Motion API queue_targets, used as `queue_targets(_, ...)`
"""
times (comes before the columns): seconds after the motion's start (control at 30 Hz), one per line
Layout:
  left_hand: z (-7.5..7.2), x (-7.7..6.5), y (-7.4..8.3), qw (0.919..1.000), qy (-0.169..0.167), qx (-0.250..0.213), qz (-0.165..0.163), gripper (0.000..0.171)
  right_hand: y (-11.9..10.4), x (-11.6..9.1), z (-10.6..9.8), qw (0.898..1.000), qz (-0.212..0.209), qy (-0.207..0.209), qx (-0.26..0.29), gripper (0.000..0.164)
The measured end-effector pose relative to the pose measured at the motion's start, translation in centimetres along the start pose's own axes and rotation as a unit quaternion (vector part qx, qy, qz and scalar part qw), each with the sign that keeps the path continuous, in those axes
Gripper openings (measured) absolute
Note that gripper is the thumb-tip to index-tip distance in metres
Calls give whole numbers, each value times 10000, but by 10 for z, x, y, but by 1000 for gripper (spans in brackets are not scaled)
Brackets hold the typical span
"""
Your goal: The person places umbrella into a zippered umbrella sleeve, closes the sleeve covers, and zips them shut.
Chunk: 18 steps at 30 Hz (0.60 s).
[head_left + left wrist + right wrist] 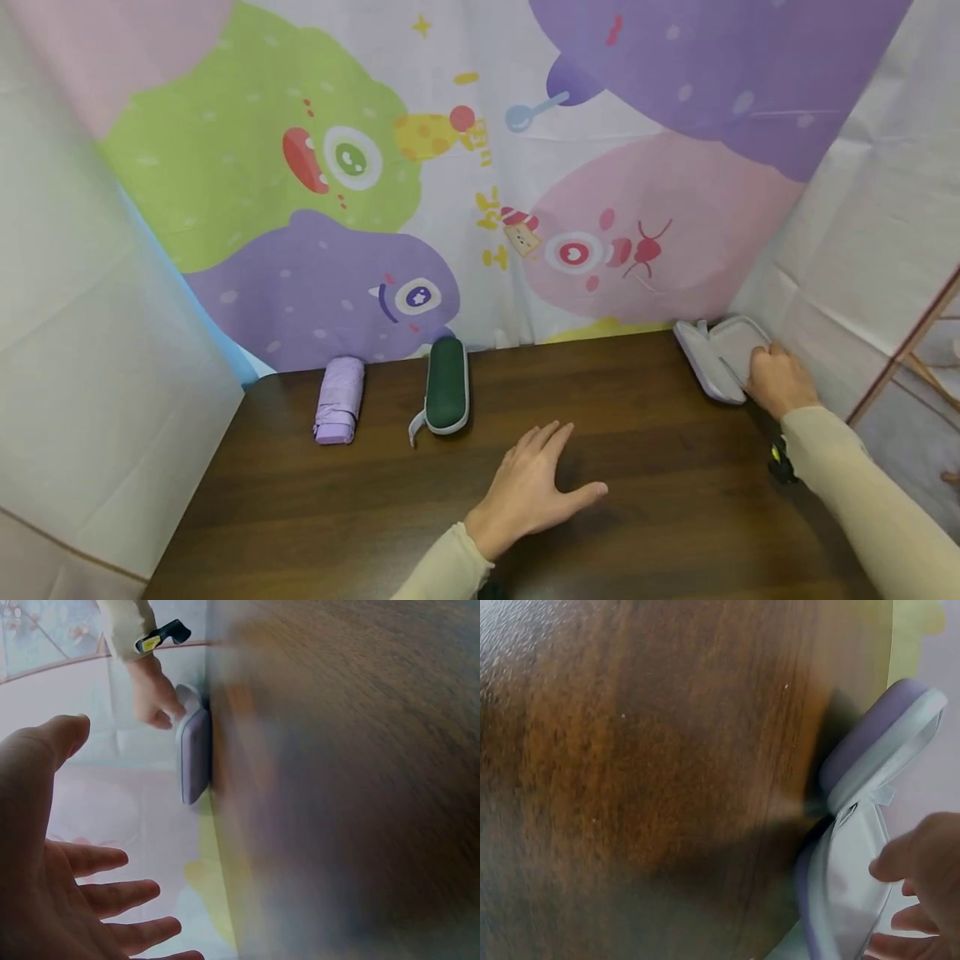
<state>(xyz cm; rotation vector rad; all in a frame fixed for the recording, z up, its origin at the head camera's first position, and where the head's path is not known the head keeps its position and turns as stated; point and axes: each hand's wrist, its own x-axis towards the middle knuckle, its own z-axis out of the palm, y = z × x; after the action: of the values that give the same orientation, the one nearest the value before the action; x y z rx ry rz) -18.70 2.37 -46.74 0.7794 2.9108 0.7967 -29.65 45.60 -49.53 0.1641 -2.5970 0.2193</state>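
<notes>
A lavender glasses case [712, 364] lies spread at the table's far right corner, its pale inside showing. My right hand [782, 382] is at its right half with curled fingers. In the right wrist view, the thumb of that hand [926, 877] lies over the pale inside, and the other fingers are at the outer rim of the case [855, 866]. My left hand [528, 483] hovers over the middle of the table, fingers spread and holding nothing. The left wrist view shows its fingers [120, 900] apart, with the case [196, 757] farther off.
A green glasses case [447, 383] with a grey zip edge and strap lies near the back edge, left of centre. Farther left is a folded lavender umbrella [340, 400]. A printed cloth [495, 308] hangs behind the brown table [337, 517]; pale sheets flank both sides.
</notes>
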Motion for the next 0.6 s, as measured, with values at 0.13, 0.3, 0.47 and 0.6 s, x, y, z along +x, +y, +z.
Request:
queue_targets(0.13, 0, 0, 0, 10000, 2, 32, -4, 93, 3, -2, 0, 10000, -53, 13, 12, 10)
queue_targets(0.3, 0, -1, -1, 10000, 12, 40, -14, 92, 0, -3, -4, 9991, 265, -211, 272, 10)
queue_targets(0.47, 0, 0, -3, 9999, 5, 119, -26, 91, -4, -3, -11, 9929, 695, -795, 550, 9)
queue_targets(0.6, 1, -1, -4, 9999, 8, 153, 3, 92, -3, -2, -15, 9773, 1344, -1475, 712, 16)
